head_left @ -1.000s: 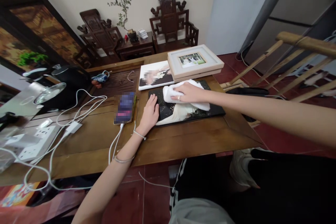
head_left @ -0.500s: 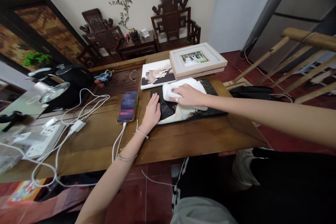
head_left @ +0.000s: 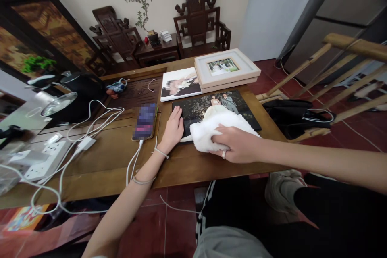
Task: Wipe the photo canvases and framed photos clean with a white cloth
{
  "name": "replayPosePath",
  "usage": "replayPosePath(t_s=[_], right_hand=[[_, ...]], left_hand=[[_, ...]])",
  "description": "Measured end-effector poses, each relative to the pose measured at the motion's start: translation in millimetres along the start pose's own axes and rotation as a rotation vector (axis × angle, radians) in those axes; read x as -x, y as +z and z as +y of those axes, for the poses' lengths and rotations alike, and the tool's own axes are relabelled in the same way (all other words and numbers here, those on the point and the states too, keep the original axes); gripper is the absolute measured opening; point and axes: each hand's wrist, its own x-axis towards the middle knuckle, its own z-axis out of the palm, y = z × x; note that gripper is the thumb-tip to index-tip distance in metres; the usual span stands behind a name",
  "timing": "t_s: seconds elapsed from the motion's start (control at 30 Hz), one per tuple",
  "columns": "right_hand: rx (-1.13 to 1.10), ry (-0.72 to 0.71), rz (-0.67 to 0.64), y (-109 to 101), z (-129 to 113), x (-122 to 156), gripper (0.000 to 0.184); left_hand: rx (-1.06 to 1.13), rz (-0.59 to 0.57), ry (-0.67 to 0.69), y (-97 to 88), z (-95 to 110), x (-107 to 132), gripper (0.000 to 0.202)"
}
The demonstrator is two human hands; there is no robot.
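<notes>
A dark photo print (head_left: 211,107) lies flat on the wooden table (head_left: 211,165), showing a couple in wedding clothes. My left hand (head_left: 173,127) lies flat on its left edge, fingers stretched out, holding it down. My right hand (head_left: 237,144) grips a bunched white cloth (head_left: 211,129) and presses it on the print's near edge. A ring shows on that hand.
A white framed photo (head_left: 225,67) rests on a stack beyond the print, with a canvas photo (head_left: 180,84) beside it. A phone (head_left: 145,121) on a charging cable lies left of my left hand. Power strips (head_left: 45,159), white cables, a kettle (head_left: 77,88), a black bag (head_left: 294,115).
My right hand has drawn the white cloth from the print's far left part down to its near edge, uncovering the couple in the picture. My left hand has stayed on the left edge.
</notes>
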Motion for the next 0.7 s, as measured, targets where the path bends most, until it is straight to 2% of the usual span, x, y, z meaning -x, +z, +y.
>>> replayPosePath(t_s=[0.1, 0.27, 0.47, 0.6, 0.7], right_hand=[[0.046, 0.048, 0.023, -2, 14, -16, 0.019], [0.086, 0.070, 0.058, -11, 43, -57, 0.032], [0.165, 0.105, 0.111, -25, 70, -108, 0.035], [0.181, 0.136, 0.138, -26, 73, -130, 0.034], [0.196, 0.071, 0.125, -20, 62, -134, 0.026]], left_hand=[[-0.008, 0.002, 0.007, -0.3, 0, 0, 0.044], [-0.012, -0.001, 0.014, -1.2, 0, 0, 0.044], [0.007, 0.009, 0.011, -2.3, 0, -1, 0.043], [0.065, 0.074, -0.009, -8.5, 8, -2, 0.043], [0.148, 0.173, -0.019, -15.7, 17, -1, 0.051]])
